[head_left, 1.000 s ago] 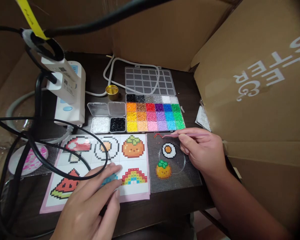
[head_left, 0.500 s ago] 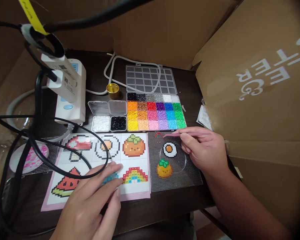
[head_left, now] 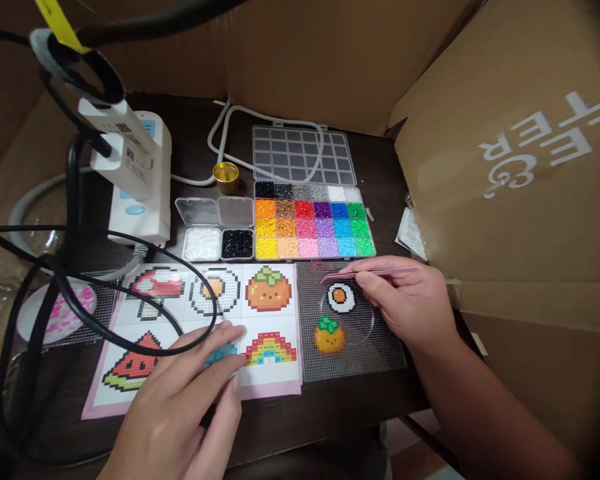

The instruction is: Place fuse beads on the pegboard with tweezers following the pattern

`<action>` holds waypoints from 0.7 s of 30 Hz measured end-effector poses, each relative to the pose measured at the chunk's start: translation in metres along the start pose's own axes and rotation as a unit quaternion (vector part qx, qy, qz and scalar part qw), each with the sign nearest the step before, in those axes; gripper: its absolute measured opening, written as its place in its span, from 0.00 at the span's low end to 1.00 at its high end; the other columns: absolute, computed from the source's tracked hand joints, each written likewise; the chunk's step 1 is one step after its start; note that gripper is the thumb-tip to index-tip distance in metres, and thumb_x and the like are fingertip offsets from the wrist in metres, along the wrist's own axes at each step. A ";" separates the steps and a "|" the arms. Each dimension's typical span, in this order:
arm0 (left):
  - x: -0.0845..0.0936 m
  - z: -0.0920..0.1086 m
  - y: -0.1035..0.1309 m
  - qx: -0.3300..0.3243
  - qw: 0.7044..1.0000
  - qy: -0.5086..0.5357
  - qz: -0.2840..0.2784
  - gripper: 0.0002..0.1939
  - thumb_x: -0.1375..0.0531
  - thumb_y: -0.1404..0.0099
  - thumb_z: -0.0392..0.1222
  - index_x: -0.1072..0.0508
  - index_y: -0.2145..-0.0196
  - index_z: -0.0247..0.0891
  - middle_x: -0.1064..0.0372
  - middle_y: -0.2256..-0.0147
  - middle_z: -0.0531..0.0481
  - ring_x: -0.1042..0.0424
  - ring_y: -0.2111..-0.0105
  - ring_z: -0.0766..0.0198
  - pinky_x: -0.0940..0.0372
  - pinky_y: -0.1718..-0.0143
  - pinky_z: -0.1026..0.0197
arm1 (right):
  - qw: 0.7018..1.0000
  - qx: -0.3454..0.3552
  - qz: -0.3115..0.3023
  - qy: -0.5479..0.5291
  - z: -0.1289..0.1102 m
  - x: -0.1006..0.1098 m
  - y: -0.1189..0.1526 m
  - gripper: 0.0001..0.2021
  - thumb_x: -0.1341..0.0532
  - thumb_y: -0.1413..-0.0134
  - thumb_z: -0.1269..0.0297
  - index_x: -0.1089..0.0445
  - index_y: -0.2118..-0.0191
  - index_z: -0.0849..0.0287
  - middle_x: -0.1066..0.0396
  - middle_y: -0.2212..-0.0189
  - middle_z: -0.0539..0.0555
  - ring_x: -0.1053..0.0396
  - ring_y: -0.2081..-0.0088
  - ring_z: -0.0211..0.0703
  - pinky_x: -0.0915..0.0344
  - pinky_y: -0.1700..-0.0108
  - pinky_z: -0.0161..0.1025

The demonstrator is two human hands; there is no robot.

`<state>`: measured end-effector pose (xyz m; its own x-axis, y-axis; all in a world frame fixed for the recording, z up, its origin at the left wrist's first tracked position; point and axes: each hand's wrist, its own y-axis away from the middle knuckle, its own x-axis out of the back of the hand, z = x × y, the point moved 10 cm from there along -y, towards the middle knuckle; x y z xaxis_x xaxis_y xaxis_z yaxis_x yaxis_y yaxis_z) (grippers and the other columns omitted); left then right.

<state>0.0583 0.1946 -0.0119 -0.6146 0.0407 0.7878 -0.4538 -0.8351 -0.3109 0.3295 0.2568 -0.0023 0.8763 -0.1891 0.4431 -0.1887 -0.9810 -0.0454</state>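
Pink tweezers (head_left: 375,273) are pinched in my right hand (head_left: 413,303), tips pointing left, low over the clear pegboard (head_left: 365,367). Just above and left of the tips lies a short red arc of beads (head_left: 319,267). A fried-egg bead figure (head_left: 349,305) and an orange persimmon bead figure (head_left: 329,341) with green leaves sit below it on the board. Whether a bead is in the tips is too small to tell. My left hand (head_left: 175,400) rests on the printed pattern sheet (head_left: 267,390), fingers stretched out beside the rainbow pattern (head_left: 270,350), covering part of a blue one.
Behind the board stands an open bead box (head_left: 315,230) with many colours. Left of it are small cases of white beads (head_left: 203,245) and black beads (head_left: 237,245), and a gold cup (head_left: 226,177). Black cables (head_left: 65,287) loop over the sheet from a power strip (head_left: 145,220). Cardboard walls (head_left: 445,200) enclose the table.
The tweezer tips have moved slightly down and left, away from the red arc. My left hand has stayed in place on the sheet. The view has shifted slightly.
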 end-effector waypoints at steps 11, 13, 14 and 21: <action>0.001 0.002 0.000 -0.005 1.000 0.010 0.003 0.14 0.42 0.34 0.33 0.26 0.52 0.43 0.31 0.43 0.52 0.31 0.44 0.63 0.42 0.38 0.61 | 1.000 -0.018 0.000 -0.023 0.003 -0.001 0.000 0.05 0.35 0.47 0.68 0.20 0.70 0.54 0.19 0.70 0.52 0.21 0.69 0.44 0.24 0.67 0.35; 0.001 0.002 0.000 -0.004 1.000 0.011 0.002 0.14 0.42 0.34 0.33 0.26 0.52 0.43 0.31 0.44 0.52 0.30 0.44 0.62 0.41 0.38 0.60 | 0.999 -0.023 -0.003 -0.029 0.004 -0.002 0.000 0.05 0.34 0.47 0.68 0.20 0.70 0.54 0.19 0.70 0.52 0.21 0.68 0.44 0.24 0.67 0.35; 0.001 0.002 0.000 -0.005 1.000 0.011 0.003 0.14 0.42 0.34 0.33 0.26 0.52 0.43 0.31 0.43 0.52 0.30 0.44 0.62 0.41 0.38 0.60 | 0.999 -0.026 -0.005 -0.032 0.005 -0.002 0.000 0.05 0.35 0.47 0.68 0.20 0.70 0.54 0.19 0.70 0.52 0.21 0.68 0.44 0.24 0.67 0.35; 0.001 0.001 0.000 0.000 1.000 0.009 -0.001 0.14 0.42 0.34 0.33 0.26 0.52 0.43 0.31 0.43 0.52 0.30 0.44 0.63 0.41 0.38 0.61 | 0.999 -0.034 0.001 -0.024 0.006 -0.001 0.002 0.06 0.35 0.46 0.68 0.19 0.70 0.56 0.19 0.71 0.54 0.24 0.72 0.42 0.30 0.75 0.35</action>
<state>0.0588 0.1940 -0.0105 -0.6242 0.0526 0.7795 -0.4556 -0.8350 -0.3085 0.3307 0.2547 -0.0083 0.8959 -0.1952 0.3992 -0.2192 -0.9756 0.0150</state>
